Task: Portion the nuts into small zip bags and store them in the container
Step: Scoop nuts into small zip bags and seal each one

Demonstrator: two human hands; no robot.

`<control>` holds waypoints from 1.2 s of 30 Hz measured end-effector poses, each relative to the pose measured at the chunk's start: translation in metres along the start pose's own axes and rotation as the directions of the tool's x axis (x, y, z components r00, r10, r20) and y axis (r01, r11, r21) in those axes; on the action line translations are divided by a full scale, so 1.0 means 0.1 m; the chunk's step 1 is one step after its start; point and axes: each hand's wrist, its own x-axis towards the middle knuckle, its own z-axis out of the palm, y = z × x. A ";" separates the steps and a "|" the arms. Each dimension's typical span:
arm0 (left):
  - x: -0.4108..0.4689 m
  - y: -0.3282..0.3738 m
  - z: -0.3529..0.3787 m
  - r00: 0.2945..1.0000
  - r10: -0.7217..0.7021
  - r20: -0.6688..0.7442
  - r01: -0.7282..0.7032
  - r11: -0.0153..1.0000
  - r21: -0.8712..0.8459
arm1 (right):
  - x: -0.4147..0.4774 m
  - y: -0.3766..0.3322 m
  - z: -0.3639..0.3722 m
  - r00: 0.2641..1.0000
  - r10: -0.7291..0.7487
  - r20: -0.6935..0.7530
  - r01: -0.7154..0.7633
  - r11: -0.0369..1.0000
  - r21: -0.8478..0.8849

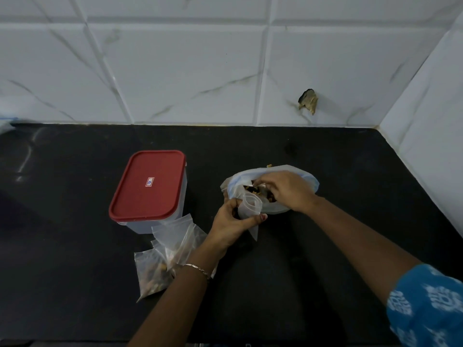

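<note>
Nuts (251, 189) sit in the large bag (304, 175) right of the red-lidded container (150, 186); right hand (285, 190) fingers pinch some, left hand (229, 222) clasps a small zip bag (248, 205); filled bags (157, 267) lie before the container.

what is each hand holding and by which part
The left hand grips the small zip bag around its middle. The right hand reaches into the large bag, pinching nuts.

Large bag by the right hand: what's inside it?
Inside the large bag, dark and tan nuts show, with the right hand in among them. That hand and the small zip bag in the left hand cover the rest; how full it is cannot be seen.
</note>
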 end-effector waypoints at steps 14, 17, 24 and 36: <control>-0.08 -0.02 0.05 1.000 0.018 0.009 -0.017 0.995 -0.096 | -0.07 -0.09 0.05 0.991 -0.068 -0.117 0.034 0.962 -0.271; -0.08 -0.04 0.04 0.999 0.019 0.035 -0.015 0.995 -0.101 | -0.12 -0.05 0.11 0.988 0.058 -0.144 -0.054 0.998 0.032; -0.07 -0.04 0.07 0.997 -0.005 0.074 0.018 0.985 -0.171 | -0.19 0.05 0.08 0.936 0.351 0.040 -0.313 0.771 0.555; -0.01 -0.01 0.07 0.986 0.038 0.164 0.005 0.966 -0.258 | -0.19 -0.11 0.12 0.799 0.569 0.194 -0.506 0.461 0.729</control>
